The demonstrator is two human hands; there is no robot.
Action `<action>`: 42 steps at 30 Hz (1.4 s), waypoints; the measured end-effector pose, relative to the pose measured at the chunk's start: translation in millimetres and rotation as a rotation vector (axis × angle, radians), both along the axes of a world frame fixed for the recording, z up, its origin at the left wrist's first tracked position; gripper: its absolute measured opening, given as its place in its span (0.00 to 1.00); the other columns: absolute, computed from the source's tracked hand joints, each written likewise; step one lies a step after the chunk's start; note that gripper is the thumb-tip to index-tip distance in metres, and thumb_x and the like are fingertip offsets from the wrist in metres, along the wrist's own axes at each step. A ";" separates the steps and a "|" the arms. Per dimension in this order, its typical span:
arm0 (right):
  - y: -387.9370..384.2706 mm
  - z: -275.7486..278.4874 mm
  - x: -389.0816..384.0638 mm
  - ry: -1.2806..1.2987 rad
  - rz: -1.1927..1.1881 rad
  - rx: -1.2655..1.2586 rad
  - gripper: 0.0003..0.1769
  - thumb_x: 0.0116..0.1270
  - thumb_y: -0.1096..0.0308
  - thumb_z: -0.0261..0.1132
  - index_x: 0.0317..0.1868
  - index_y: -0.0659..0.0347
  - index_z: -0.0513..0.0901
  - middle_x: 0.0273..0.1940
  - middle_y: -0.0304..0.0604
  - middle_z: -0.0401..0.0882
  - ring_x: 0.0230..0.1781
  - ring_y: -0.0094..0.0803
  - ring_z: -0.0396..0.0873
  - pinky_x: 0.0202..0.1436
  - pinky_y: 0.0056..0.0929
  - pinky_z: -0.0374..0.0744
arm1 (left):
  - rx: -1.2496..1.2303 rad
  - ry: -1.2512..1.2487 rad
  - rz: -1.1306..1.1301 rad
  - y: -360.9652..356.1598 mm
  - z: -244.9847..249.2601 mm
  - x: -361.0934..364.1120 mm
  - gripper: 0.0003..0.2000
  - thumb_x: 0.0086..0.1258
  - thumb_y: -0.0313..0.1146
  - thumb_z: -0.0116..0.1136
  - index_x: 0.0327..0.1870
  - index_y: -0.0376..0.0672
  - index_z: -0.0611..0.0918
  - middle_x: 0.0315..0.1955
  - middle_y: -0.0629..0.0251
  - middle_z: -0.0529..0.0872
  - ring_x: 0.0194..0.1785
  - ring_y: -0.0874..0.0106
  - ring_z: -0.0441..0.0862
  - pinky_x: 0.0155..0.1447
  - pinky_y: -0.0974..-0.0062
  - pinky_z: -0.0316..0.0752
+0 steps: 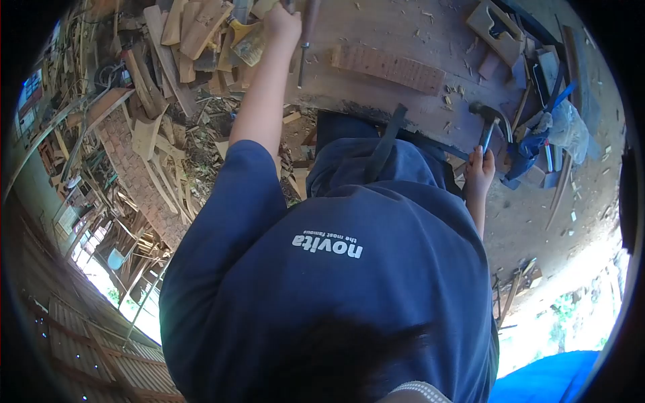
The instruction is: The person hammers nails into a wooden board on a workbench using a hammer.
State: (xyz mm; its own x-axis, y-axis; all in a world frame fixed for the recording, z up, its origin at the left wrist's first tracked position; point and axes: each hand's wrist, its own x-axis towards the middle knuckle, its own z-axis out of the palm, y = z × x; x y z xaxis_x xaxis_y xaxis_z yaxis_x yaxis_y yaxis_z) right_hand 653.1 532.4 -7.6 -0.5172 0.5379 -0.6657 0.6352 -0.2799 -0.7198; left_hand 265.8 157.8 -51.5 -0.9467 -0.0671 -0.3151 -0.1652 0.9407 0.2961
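My right hand is closed round the handle of a claw hammer, its head pointing away from me beside the worktable's edge. My left hand reaches to the far side, fingers closed on a dark thing that the frame's top edge cuts off. Just right of that hand lies a chisel-like tool with a brown handle and a thin metal shank. A wooden block with rows of small marks rests on the worktable between my hands.
Wood offcuts and a paintbrush lie at the left. On the right are a wooden hand plane, a clear plastic bag and blue cloth. Shavings dot the surface. A blue shape shows at bottom right.
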 end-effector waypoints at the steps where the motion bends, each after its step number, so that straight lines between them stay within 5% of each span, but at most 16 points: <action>1: -1.9 -0.2 0.4 -0.012 -0.005 0.008 0.13 0.77 0.59 0.59 0.36 0.57 0.74 0.26 0.28 0.68 0.22 0.14 0.62 0.25 0.18 0.62 | -0.237 -0.072 -0.040 7.4 16.2 5.4 0.28 0.67 0.47 0.60 0.64 0.41 0.75 0.53 0.48 0.83 0.62 0.50 0.76 0.64 0.46 0.64; 2: -2.0 -1.7 -0.3 -0.009 0.049 0.055 0.13 0.77 0.59 0.60 0.35 0.58 0.74 0.26 0.28 0.68 0.24 0.14 0.63 0.26 0.18 0.63 | -0.471 -0.145 -0.084 13.1 22.0 10.8 0.27 0.68 0.48 0.59 0.65 0.45 0.75 0.58 0.49 0.80 0.65 0.50 0.72 0.66 0.41 0.59; 5: -3.4 -8.7 -0.8 -0.001 0.110 0.134 0.14 0.76 0.59 0.60 0.38 0.62 0.77 0.27 0.29 0.70 0.27 0.16 0.65 0.29 0.19 0.65 | -0.506 0.222 -0.137 10.6 -20.9 32.9 0.26 0.69 0.47 0.58 0.67 0.49 0.74 0.69 0.49 0.68 0.71 0.46 0.60 0.65 0.37 0.52; 6: -4.0 -12.3 -0.7 0.022 0.151 0.143 0.14 0.76 0.58 0.61 0.40 0.63 0.78 0.28 0.30 0.72 0.27 0.17 0.66 0.30 0.20 0.66 | -0.367 0.149 -0.165 23.6 -20.9 45.5 0.30 0.68 0.44 0.59 0.72 0.53 0.68 0.75 0.46 0.56 0.76 0.41 0.47 0.68 0.34 0.48; 9: -3.2 -24.5 -1.8 0.023 0.224 0.166 0.17 0.75 0.57 0.61 0.44 0.65 0.79 0.29 0.34 0.76 0.29 0.20 0.71 0.33 0.23 0.70 | -0.380 0.056 -0.204 83.6 46.8 82.8 0.32 0.72 0.34 0.58 0.76 0.46 0.62 0.76 0.48 0.56 0.78 0.48 0.52 0.73 0.42 0.54; 10: -4.4 -26.6 -2.6 0.004 0.256 0.173 0.18 0.75 0.56 0.62 0.45 0.66 0.80 0.30 0.37 0.78 0.30 0.23 0.74 0.35 0.26 0.72 | -0.337 0.276 -0.291 44.4 -18.5 81.7 0.36 0.66 0.41 0.61 0.76 0.56 0.62 0.75 0.41 0.52 0.77 0.36 0.41 0.70 0.29 0.42; 13: -13.7 -20.7 -11.1 0.002 0.340 0.303 0.19 0.74 0.55 0.62 0.46 0.67 0.80 0.31 0.44 0.82 0.32 0.29 0.79 0.38 0.30 0.75 | -0.449 0.185 -0.046 31.5 -20.5 75.2 0.41 0.65 0.39 0.62 0.79 0.63 0.54 0.76 0.45 0.49 0.79 0.37 0.36 0.70 0.25 0.39; 14: -17.0 -12.2 -16.7 -0.007 0.403 0.365 0.19 0.74 0.55 0.62 0.48 0.66 0.79 0.31 0.49 0.82 0.31 0.35 0.81 0.38 0.34 0.76 | -0.562 0.412 -0.084 26.8 -27.0 74.3 0.32 0.64 0.42 0.65 0.71 0.66 0.69 0.75 0.52 0.57 0.79 0.43 0.45 0.71 0.29 0.45; 15: -20.8 -3.5 -21.9 -0.014 0.408 0.370 0.19 0.74 0.55 0.62 0.48 0.66 0.79 0.31 0.49 0.82 0.31 0.35 0.81 0.38 0.34 0.76 | -0.556 0.405 -0.080 26.6 -34.3 79.4 0.32 0.64 0.42 0.65 0.71 0.66 0.69 0.75 0.52 0.57 0.79 0.43 0.45 0.71 0.29 0.45; 17: -29.6 12.9 -31.4 -0.033 0.521 0.472 0.19 0.74 0.56 0.62 0.48 0.66 0.79 0.29 0.52 0.81 0.28 0.38 0.80 0.36 0.35 0.76 | -0.291 0.135 -0.216 61.0 8.7 93.4 0.30 0.71 0.35 0.59 0.74 0.47 0.64 0.79 0.50 0.45 0.80 0.46 0.38 0.74 0.34 0.44; 18: -33.5 19.6 -35.0 -0.052 0.523 0.419 0.18 0.74 0.57 0.61 0.50 0.66 0.78 0.29 0.55 0.81 0.28 0.43 0.81 0.36 0.37 0.77 | -0.068 0.270 -0.359 70.5 -4.6 107.0 0.20 0.69 0.34 0.61 0.61 0.41 0.78 0.76 0.48 0.57 0.80 0.50 0.48 0.77 0.40 0.46; 20: -40.5 20.1 -35.7 -0.046 0.558 0.469 0.18 0.74 0.58 0.61 0.50 0.66 0.78 0.29 0.56 0.81 0.29 0.46 0.82 0.36 0.38 0.77 | 0.353 0.291 -0.675 93.5 -39.5 130.6 0.20 0.61 0.45 0.68 0.56 0.65 0.84 0.72 0.63 0.66 0.77 0.53 0.55 0.71 0.35 0.50; 22: -41.6 16.4 -35.9 -0.013 0.595 0.541 0.16 0.74 0.60 0.62 0.50 0.66 0.77 0.31 0.58 0.82 0.32 0.53 0.83 0.36 0.42 0.77 | 0.393 0.265 -0.753 136.7 -23.1 167.5 0.13 0.56 0.49 0.72 0.43 0.63 0.89 0.68 0.71 0.73 0.75 0.60 0.62 0.72 0.46 0.53; 28: -46.1 15.8 -37.9 0.016 0.620 0.589 0.14 0.72 0.63 0.64 0.48 0.65 0.75 0.30 0.58 0.81 0.30 0.55 0.83 0.34 0.42 0.78 | 0.499 0.263 -0.604 191.1 -44.3 206.0 0.07 0.57 0.42 0.72 0.36 0.59 0.90 0.61 0.73 0.82 0.72 0.66 0.68 0.75 0.57 0.49; 41: -48.9 -5.3 -32.7 0.085 0.644 0.634 0.14 0.71 0.65 0.64 0.50 0.66 0.74 0.31 0.59 0.81 0.31 0.56 0.83 0.34 0.43 0.78 | 0.797 0.275 -0.581 180.6 -75.7 196.5 0.06 0.62 0.34 0.68 0.25 0.46 0.86 0.58 0.67 0.84 0.71 0.68 0.71 0.78 0.56 0.52; 42: -47.5 -5.9 -31.9 0.093 0.643 0.637 0.15 0.71 0.65 0.64 0.50 0.66 0.74 0.32 0.59 0.81 0.32 0.57 0.83 0.34 0.43 0.78 | 0.791 0.202 -0.649 176.0 -81.2 194.2 0.06 0.64 0.34 0.65 0.32 0.41 0.85 0.62 0.57 0.79 0.73 0.60 0.66 0.78 0.51 0.50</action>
